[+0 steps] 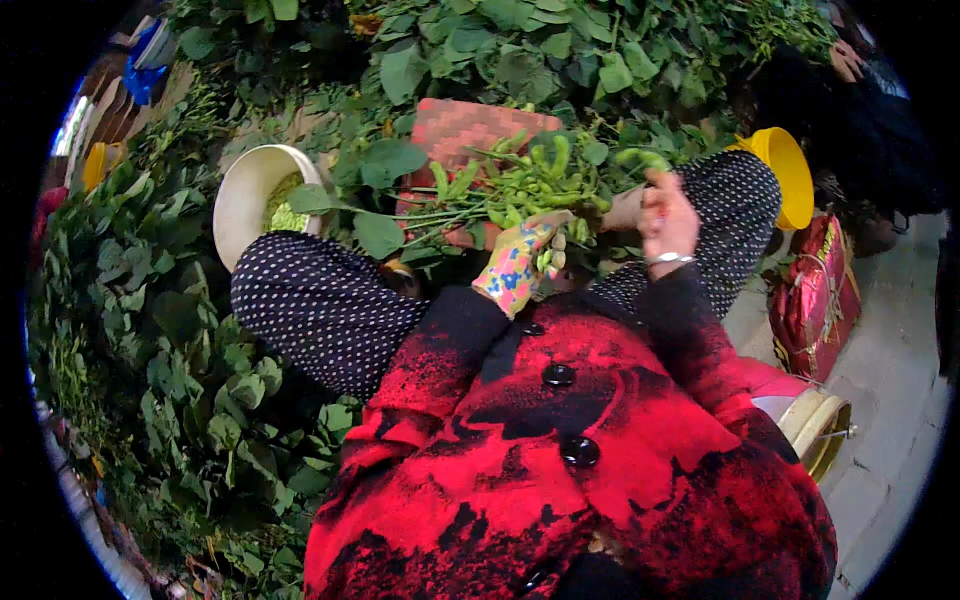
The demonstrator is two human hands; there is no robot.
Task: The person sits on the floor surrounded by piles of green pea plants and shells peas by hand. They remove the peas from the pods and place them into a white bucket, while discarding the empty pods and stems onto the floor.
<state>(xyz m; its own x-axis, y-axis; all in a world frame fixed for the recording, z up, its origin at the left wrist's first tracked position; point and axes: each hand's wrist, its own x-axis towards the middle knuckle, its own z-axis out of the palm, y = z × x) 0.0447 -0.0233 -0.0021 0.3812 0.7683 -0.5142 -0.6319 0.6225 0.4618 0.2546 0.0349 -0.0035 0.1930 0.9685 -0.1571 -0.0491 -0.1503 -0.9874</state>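
Note:
My left hand (516, 262), in a flower-patterned glove, is closed around the stems of a soybean plant (538, 185) over my lap. Green pods crowd the plant, and its leafy stems stretch out to the left. A few pods hang at the glove's edge. To the right of the plant is my bare right hand (668, 218), a silvery bracelet at its wrist. Its fingers are pinched on a green pod (640, 158), apart from the main cluster. Beyond my left knee, a white bucket (236, 205) leans toward me with pale green beans (285, 203) inside.
A red woven panel (460, 128) lies behind the plant. Heaps of leafy plants (190, 340) spread left and ahead. A yellow bucket (792, 178) sits by my right knee, with a red bag (815, 300) and a cream bucket (815, 425) nearer. Another person's hand (847, 62) shows at far right.

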